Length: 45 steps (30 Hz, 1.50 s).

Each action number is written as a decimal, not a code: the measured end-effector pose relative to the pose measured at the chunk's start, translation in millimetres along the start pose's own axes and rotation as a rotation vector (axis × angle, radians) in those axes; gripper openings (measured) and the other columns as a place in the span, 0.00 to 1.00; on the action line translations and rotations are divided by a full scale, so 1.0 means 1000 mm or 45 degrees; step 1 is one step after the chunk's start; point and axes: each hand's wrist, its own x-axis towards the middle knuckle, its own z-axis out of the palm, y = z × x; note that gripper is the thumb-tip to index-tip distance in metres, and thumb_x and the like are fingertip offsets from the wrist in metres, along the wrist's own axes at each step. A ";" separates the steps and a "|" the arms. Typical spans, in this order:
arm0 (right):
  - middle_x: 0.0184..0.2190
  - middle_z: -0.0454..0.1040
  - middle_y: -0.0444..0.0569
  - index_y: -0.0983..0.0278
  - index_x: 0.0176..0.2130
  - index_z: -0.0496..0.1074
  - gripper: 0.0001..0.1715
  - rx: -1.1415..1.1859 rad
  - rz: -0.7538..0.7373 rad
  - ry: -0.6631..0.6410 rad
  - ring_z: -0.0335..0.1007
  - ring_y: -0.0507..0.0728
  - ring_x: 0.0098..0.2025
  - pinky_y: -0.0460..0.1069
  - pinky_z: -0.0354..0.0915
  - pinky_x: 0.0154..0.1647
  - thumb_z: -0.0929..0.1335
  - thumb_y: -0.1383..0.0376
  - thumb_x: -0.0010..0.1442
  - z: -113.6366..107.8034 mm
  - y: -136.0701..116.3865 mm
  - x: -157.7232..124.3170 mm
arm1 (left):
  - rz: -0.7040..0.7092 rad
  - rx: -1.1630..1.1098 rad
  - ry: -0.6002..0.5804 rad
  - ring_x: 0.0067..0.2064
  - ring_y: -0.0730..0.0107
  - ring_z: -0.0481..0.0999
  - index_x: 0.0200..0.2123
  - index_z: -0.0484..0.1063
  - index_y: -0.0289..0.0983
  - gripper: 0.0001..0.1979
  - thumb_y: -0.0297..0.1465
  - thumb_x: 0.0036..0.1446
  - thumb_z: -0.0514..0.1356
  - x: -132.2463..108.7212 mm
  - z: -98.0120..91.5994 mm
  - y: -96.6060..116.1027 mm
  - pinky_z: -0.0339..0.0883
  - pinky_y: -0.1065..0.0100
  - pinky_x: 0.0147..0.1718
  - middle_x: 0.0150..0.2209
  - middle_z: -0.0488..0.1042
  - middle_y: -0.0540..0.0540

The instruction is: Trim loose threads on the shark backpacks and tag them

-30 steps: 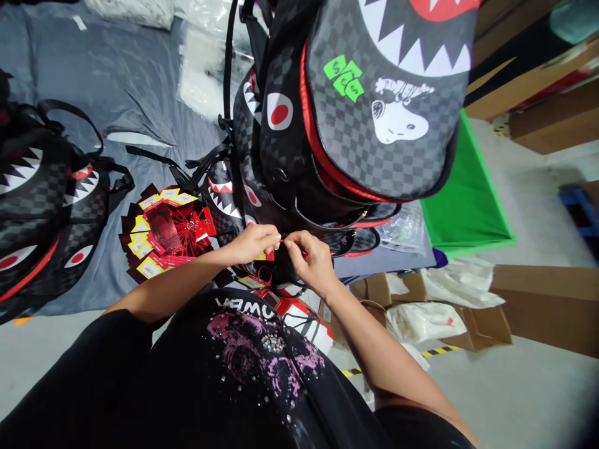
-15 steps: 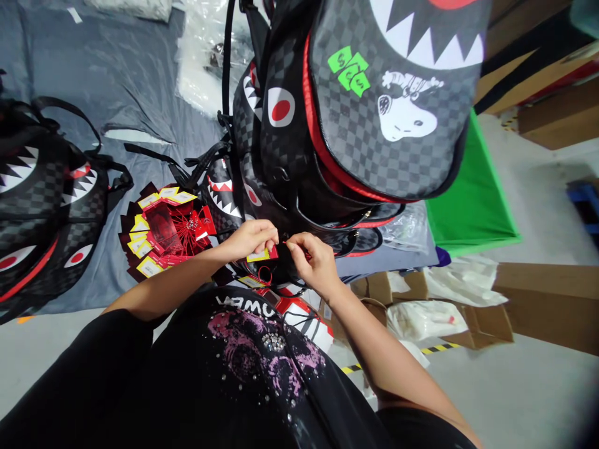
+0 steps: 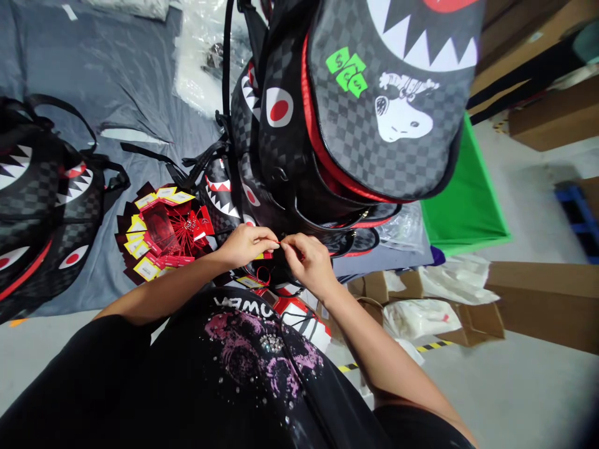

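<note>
My left hand (image 3: 247, 244) and my right hand (image 3: 306, 264) meet just in front of my chest, fingertips almost touching. Both are closed in a pinch on a thin red string (image 3: 279, 242) that carries a red and yellow hang tag (image 3: 264, 255), which peeks out under my left fingers. They work against the lower edge of a tall stack of checkered black and grey backpacks (image 3: 355, 106) with shark teeth, red eyes and a white cartoon dog print. A red zipper line runs along the top bag.
A fan of red and yellow hang tags (image 3: 159, 234) lies on the grey cloth (image 3: 112, 81) to my left. More shark-print backpacks (image 3: 37, 212) sit at far left. Green sheet (image 3: 463, 199), cardboard boxes (image 3: 543, 299) and plastic bags (image 3: 421, 315) lie to the right.
My hands have drawn closer together, and the yellow tag that showed below my left fingers is now mostly covered. The view has shifted slightly.
</note>
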 end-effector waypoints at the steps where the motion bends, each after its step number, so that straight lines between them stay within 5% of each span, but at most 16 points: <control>1: 0.30 0.76 0.47 0.62 0.36 0.69 0.07 -0.001 -0.002 -0.009 0.71 0.54 0.31 0.49 0.62 0.36 0.63 0.68 0.65 0.000 0.000 0.000 | 0.006 0.047 0.001 0.29 0.74 0.76 0.33 0.78 0.35 0.09 0.35 0.54 0.63 0.000 0.000 0.001 0.70 0.74 0.29 0.27 0.77 0.49; 10: 0.30 0.76 0.48 0.63 0.37 0.70 0.08 -0.076 -0.056 -0.150 0.71 0.55 0.31 0.51 0.61 0.37 0.62 0.68 0.65 0.000 0.002 0.001 | 0.084 0.380 -0.076 0.23 0.77 0.68 0.30 0.78 0.36 0.08 0.32 0.57 0.60 -0.004 -0.007 0.012 0.58 0.75 0.25 0.21 0.72 0.52; 17: 0.29 0.75 0.47 0.63 0.37 0.69 0.07 -0.082 -0.086 -0.178 0.69 0.54 0.30 0.49 0.59 0.37 0.62 0.69 0.65 0.000 0.002 0.002 | 0.295 0.461 -0.197 0.31 0.74 0.71 0.32 0.76 0.36 0.10 0.30 0.60 0.55 0.000 -0.015 0.012 0.61 0.73 0.34 0.29 0.75 0.49; 27: 0.27 0.73 0.45 0.63 0.33 0.68 0.07 -0.175 -0.063 -0.345 0.66 0.53 0.28 0.49 0.55 0.36 0.63 0.71 0.61 -0.003 -0.003 0.008 | 0.040 0.622 -0.235 0.26 0.73 0.68 0.29 0.71 0.38 0.06 0.34 0.56 0.58 0.002 -0.013 0.014 0.56 0.73 0.28 0.22 0.71 0.54; 38: 0.29 0.74 0.44 0.63 0.32 0.67 0.05 -0.130 -0.013 -0.315 0.67 0.52 0.29 0.49 0.55 0.38 0.64 0.71 0.59 -0.001 0.001 0.004 | 0.064 0.598 -0.378 0.22 0.73 0.68 0.27 0.68 0.39 0.15 0.37 0.63 0.49 0.001 -0.012 0.019 0.58 0.73 0.26 0.19 0.68 0.54; 45: 0.28 0.74 0.44 0.63 0.32 0.67 0.05 -0.129 -0.027 -0.349 0.67 0.52 0.29 0.49 0.55 0.39 0.64 0.71 0.60 -0.003 0.001 0.004 | -0.018 0.516 -0.403 0.21 0.73 0.68 0.28 0.69 0.37 0.13 0.36 0.61 0.51 0.002 -0.009 0.016 0.58 0.73 0.26 0.17 0.67 0.55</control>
